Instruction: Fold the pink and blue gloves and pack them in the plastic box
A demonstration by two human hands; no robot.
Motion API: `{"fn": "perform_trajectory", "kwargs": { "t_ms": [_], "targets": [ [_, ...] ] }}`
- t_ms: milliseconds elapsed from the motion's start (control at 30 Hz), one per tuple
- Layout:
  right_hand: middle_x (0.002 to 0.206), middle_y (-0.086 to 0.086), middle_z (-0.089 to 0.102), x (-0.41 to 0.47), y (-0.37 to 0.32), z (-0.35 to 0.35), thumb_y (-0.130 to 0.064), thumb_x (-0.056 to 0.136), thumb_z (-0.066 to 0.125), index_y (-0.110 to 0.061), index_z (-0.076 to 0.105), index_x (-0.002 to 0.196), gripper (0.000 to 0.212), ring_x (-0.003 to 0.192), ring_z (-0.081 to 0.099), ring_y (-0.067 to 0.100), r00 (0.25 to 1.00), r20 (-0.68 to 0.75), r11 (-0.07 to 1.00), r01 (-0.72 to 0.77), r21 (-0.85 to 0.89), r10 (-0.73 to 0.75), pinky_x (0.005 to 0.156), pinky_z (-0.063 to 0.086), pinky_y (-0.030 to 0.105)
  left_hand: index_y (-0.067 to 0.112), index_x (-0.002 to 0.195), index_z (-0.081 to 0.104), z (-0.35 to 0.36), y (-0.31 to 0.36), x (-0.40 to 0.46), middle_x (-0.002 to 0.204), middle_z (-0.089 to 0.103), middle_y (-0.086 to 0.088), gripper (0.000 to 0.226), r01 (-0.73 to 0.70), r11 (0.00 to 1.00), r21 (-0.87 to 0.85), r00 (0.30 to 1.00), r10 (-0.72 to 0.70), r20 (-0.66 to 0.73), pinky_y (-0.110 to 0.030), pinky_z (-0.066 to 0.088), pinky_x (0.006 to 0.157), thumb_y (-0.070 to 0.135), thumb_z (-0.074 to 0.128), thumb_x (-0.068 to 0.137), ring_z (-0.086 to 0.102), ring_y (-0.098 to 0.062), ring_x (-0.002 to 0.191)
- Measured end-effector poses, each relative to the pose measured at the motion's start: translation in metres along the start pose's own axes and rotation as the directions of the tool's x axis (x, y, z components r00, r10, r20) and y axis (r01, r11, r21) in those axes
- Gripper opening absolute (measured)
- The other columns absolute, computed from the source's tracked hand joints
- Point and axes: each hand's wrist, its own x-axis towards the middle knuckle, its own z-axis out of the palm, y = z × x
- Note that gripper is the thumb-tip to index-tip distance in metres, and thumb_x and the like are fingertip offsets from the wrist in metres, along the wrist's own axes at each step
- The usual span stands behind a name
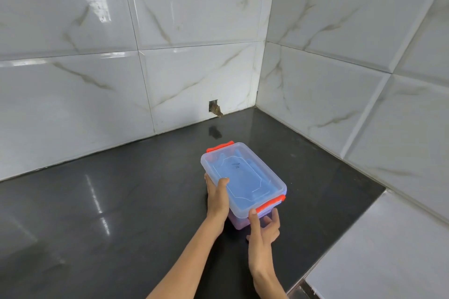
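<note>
A clear plastic box [243, 177] with its lid on and two orange-red latches sits on the black countertop. Blue shows through the lid and pale pink-purple through the lower wall, so the gloves seem to lie inside. My left hand [217, 198] grips the box's near left side, thumb on the lid. My right hand [263, 228] is at the near end by the front latch [269, 204], thumb on the lid's corner, fingers spread beside the wall.
The black countertop [121, 213] runs into a corner of white marble-look tiled walls. A small hole [214, 108] with debris sits in the back wall just above the counter. A white tiled ledge [388, 250] borders the counter on the right.
</note>
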Motion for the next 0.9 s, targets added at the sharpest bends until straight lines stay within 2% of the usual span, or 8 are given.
{"fn": "perform_trajectory", "kwargs": {
  "t_ms": [133, 267, 433, 500, 567, 667, 767, 900],
  "targets": [
    [0.146, 0.0, 0.024, 0.007, -0.001, -0.006, -0.047, 0.076, 0.062, -0.034, 0.01, 0.145, 0.087, 0.126, 0.042, 0.022, 0.997, 0.014, 0.996, 0.073, -0.049, -0.072, 0.105, 0.042, 0.049, 0.028, 0.137, 0.033, -0.001, 0.003, 0.006, 0.127, 0.055, -0.002, 0.044, 0.0, 0.999, 0.05, 0.998, -0.004, 0.066, -0.042, 0.051, 0.097, 0.03, 0.048, 0.096, 0.056, -0.019, 0.113],
    [0.148, 0.0, 0.027, 0.007, 0.0, -0.004, -0.047, 0.073, 0.062, -0.035, 0.006, 0.144, 0.091, 0.125, 0.046, 0.022, 0.994, 0.065, 0.994, 0.096, -0.059, -0.092, 0.103, 0.044, 0.043, 0.029, 0.137, 0.034, -0.001, 0.004, 0.01, 0.127, 0.056, -0.002, 0.042, 0.01, 0.997, 0.071, 0.995, -0.017, 0.101, -0.047, 0.05, 0.099, 0.032, 0.047, 0.097, 0.057, -0.019, 0.113],
    [0.149, 0.0, 0.027, 0.01, 0.002, -0.006, -0.05, 0.07, 0.061, -0.034, 0.004, 0.143, 0.095, 0.128, 0.044, 0.024, 0.993, 0.088, 0.995, 0.085, -0.053, -0.08, 0.105, 0.043, 0.047, 0.03, 0.136, 0.034, -0.001, 0.005, 0.01, 0.129, 0.055, -0.001, 0.043, 0.022, 0.998, 0.065, 0.993, -0.03, 0.116, -0.045, 0.05, 0.1, 0.037, 0.047, 0.096, 0.056, -0.017, 0.114],
    [0.149, 0.001, 0.027, 0.01, 0.003, -0.007, -0.047, 0.074, 0.062, -0.033, 0.003, 0.143, 0.092, 0.128, 0.045, 0.025, 0.994, 0.092, 0.996, 0.072, -0.044, -0.068, 0.106, 0.042, 0.048, 0.029, 0.141, 0.03, -0.004, 0.005, 0.006, 0.137, 0.051, 0.0, 0.057, 0.024, 0.998, 0.063, 0.991, -0.032, 0.129, -0.043, 0.046, 0.104, 0.05, 0.046, 0.091, 0.053, -0.017, 0.121],
    [0.148, 0.003, 0.029, 0.011, 0.004, -0.006, -0.041, 0.081, 0.064, -0.031, 0.004, 0.145, 0.088, 0.128, 0.044, 0.025, 0.999, 0.019, 0.999, 0.045, -0.006, -0.044, 0.108, 0.039, 0.047, 0.029, 0.151, 0.014, -0.009, 0.001, 0.0, 0.152, 0.034, 0.005, 0.077, 0.031, 0.994, 0.106, 0.995, -0.041, 0.092, -0.038, 0.033, 0.111, 0.062, 0.041, 0.087, 0.038, -0.019, 0.137],
    [0.137, 0.009, 0.037, 0.006, 0.005, -0.002, -0.029, 0.085, 0.065, -0.023, 0.017, 0.144, 0.077, 0.122, 0.045, 0.025, 0.971, -0.238, 0.994, 0.05, 0.099, -0.025, 0.104, 0.038, 0.04, 0.033, 0.152, 0.0, -0.024, -0.011, -0.008, 0.161, 0.01, 0.009, 0.072, -0.019, 0.978, 0.209, 1.0, 0.019, 0.002, -0.042, 0.02, 0.116, 0.057, 0.036, 0.094, 0.017, -0.018, 0.147],
    [0.122, 0.008, 0.04, -0.006, 0.011, 0.006, -0.016, 0.085, 0.066, -0.018, 0.031, 0.131, 0.058, 0.111, 0.045, 0.029, 0.919, -0.371, 0.981, 0.175, 0.081, -0.133, 0.099, 0.041, 0.039, 0.034, 0.152, 0.005, -0.049, -0.018, -0.02, 0.161, 0.013, 0.009, 0.067, -0.074, 0.968, 0.242, 0.993, 0.093, -0.069, -0.036, 0.019, 0.115, 0.05, 0.038, 0.096, 0.018, -0.016, 0.147],
    [0.108, -0.009, 0.036, -0.034, 0.025, 0.027, -0.026, 0.073, 0.065, -0.032, 0.032, 0.109, 0.049, 0.101, 0.039, 0.018, 0.885, -0.269, 0.923, 0.384, -0.036, -0.379, 0.089, 0.037, 0.033, 0.034, 0.151, 0.015, -0.094, -0.016, -0.046, 0.158, 0.02, 0.013, 0.065, -0.152, 0.961, 0.229, 0.967, 0.193, -0.167, -0.023, 0.018, 0.11, 0.043, 0.047, 0.094, 0.02, -0.007, 0.145]
  ]
}}
